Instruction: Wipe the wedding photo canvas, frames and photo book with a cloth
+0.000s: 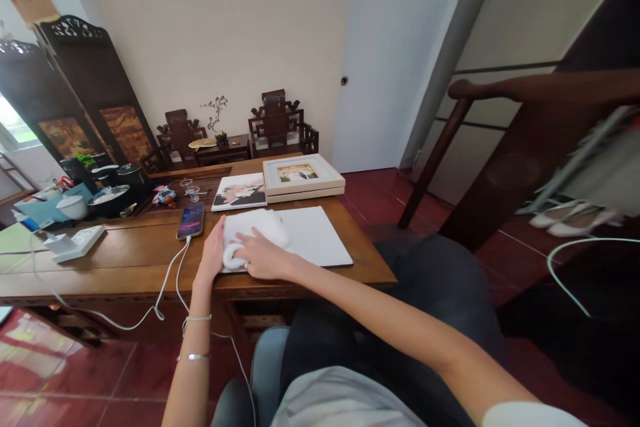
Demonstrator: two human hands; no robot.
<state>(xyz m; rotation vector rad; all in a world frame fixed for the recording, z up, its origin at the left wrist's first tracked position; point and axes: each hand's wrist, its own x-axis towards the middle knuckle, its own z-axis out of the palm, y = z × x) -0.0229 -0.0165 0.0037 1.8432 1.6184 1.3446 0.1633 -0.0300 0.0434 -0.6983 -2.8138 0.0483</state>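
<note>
A flat white board (320,237) with a thin dark lower edge lies near the front edge of the wooden table. Bunched on its left half is a fluffy white cloth (273,223). My right hand (263,255) presses down on this cloth, with its fingers bent into the folds. At the board's left edge, my left hand (214,250) holds the side, fingers pointing away from me, close beside the cloth. Part of the board is hidden under the cloth and my right hand.
Behind the board are a photo print (241,192) and a white picture frame (305,177). A phone (191,220) on a white cable, a power strip (80,243) and a pot (110,197) sit to the left. A wooden chair (465,147) stands at right.
</note>
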